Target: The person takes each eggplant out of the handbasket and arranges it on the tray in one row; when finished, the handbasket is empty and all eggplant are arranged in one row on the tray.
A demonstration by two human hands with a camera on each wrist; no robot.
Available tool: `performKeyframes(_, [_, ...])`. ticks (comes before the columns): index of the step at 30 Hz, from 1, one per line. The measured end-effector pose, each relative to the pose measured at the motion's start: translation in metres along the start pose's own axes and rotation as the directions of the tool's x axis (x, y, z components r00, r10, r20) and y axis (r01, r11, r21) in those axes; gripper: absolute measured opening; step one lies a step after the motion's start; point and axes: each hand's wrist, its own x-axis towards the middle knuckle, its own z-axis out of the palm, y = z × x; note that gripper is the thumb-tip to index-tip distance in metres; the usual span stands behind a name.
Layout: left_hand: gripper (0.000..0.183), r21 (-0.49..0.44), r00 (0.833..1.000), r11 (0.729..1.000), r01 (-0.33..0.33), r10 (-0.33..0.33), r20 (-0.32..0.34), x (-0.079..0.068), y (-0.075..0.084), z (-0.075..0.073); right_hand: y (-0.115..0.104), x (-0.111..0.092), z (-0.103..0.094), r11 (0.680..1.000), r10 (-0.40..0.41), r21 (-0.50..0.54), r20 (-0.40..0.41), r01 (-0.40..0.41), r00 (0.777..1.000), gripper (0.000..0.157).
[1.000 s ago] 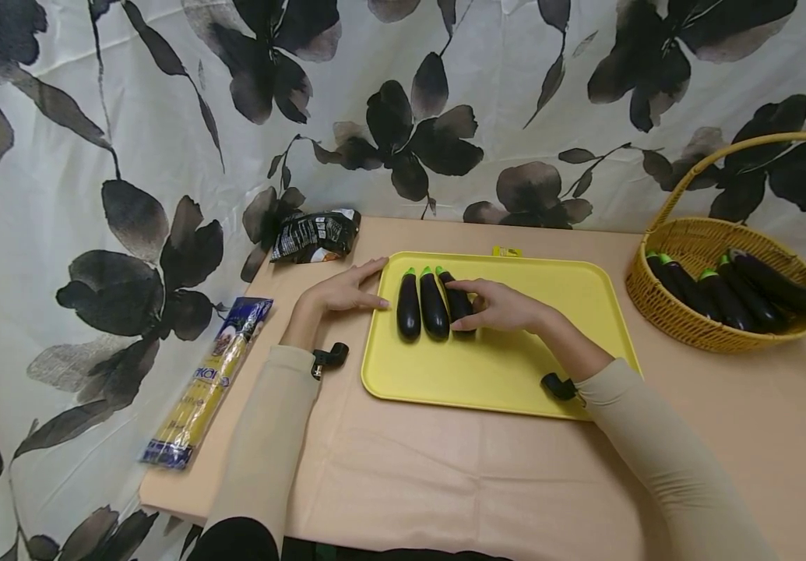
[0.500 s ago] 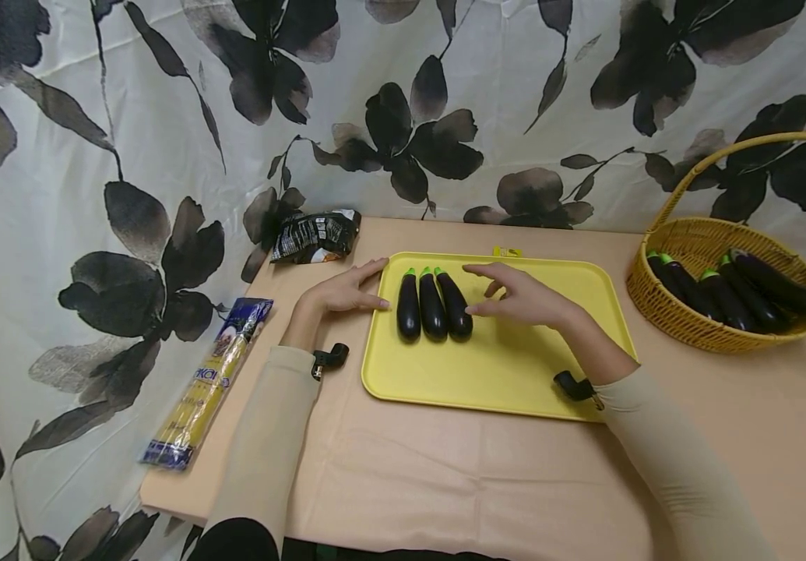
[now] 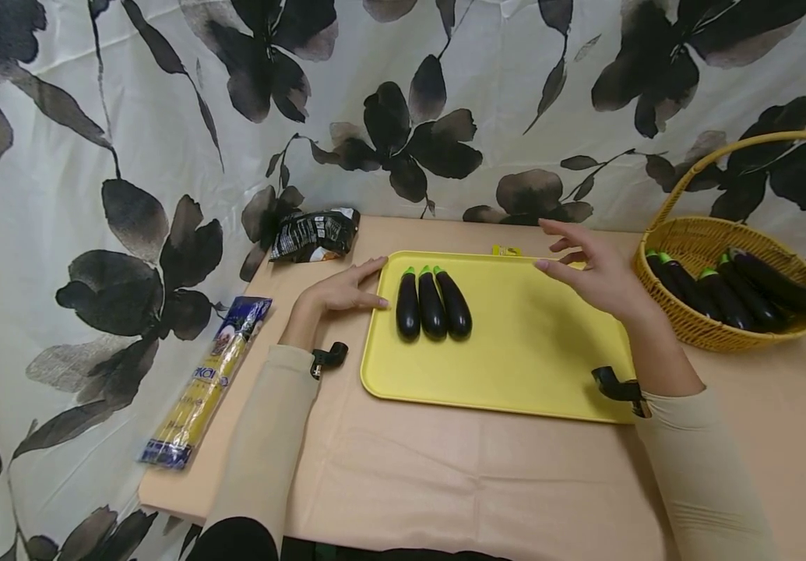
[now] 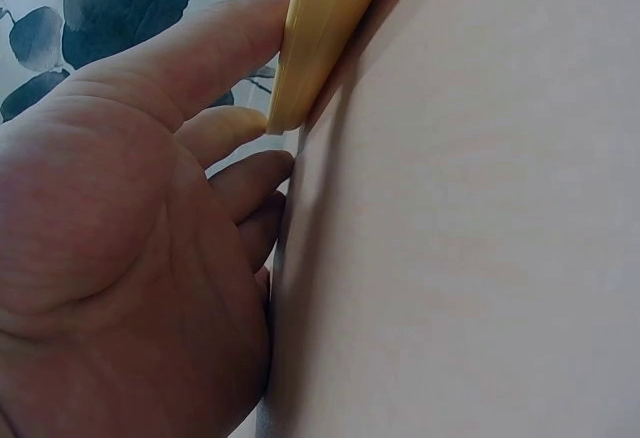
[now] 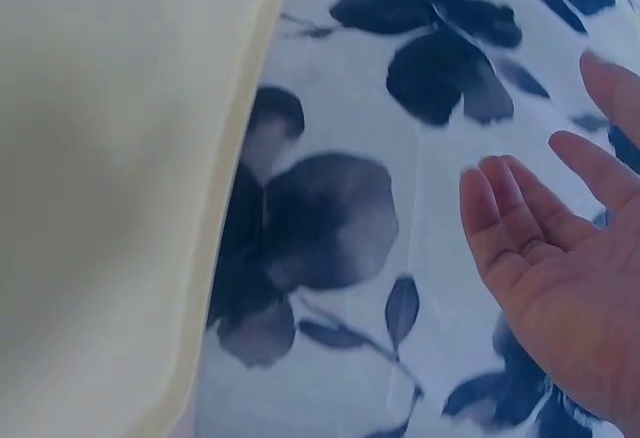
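Three small eggplants (image 3: 433, 305) lie side by side on the left part of a yellow tray (image 3: 515, 366), green stem ends pointing to the back. My left hand (image 3: 343, 293) rests at the tray's left edge, its thumb and fingertips touching the rim. In the left wrist view the fingers (image 4: 230, 58) are fairly straight against the tray's side. My right hand (image 3: 599, 274) is raised over the tray's right part, fingers loosely bent and holding nothing. The right wrist view shows that hand (image 5: 570, 268) with its palm bare, apart from the tray's edge.
A wicker basket (image 3: 683, 331) with a tall handle stands at the right, several eggplants (image 3: 739, 300) inside. A pack of spaghetti (image 3: 209, 382) lies along the table's left edge. A black packet (image 3: 315, 235) sits at the back left, and a small yellow packet (image 3: 506, 251) lies behind the tray.
My right hand has let go of the rightmost eggplant and moved up and right towards the basket. That eggplant now lies tilted beside the other two. My left hand has stayed in place.
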Motion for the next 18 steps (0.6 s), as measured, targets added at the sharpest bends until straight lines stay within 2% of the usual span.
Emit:
performKeyframes(4, [0.105, -0.006, 1.0, 1.0, -0.004, 0.004, 0.002, 0.001, 0.0, 0.0, 0.01, -0.01, -0.014, 1.0, 0.03, 0.001, -0.098, -0.03, 0.995, 0.061])
performKeyframes(9, [0.105, -0.006, 1.0, 1.0, 0.003, -0.003, -0.003, 0.001, 0.0, 0.0, 0.025, -0.02, -0.033, 0.993, 0.095, -0.046, -0.189, -0.105, 0.977, 0.061])
performKeyframes(18, [0.106, 0.007, 1.0, 1.0, 0.012, -0.012, -0.002, 0.0, 0.001, 0.0, 0.043, -0.034, -0.06, 0.964, 0.199, -0.118, -0.267, -0.237, 0.943, 0.061])
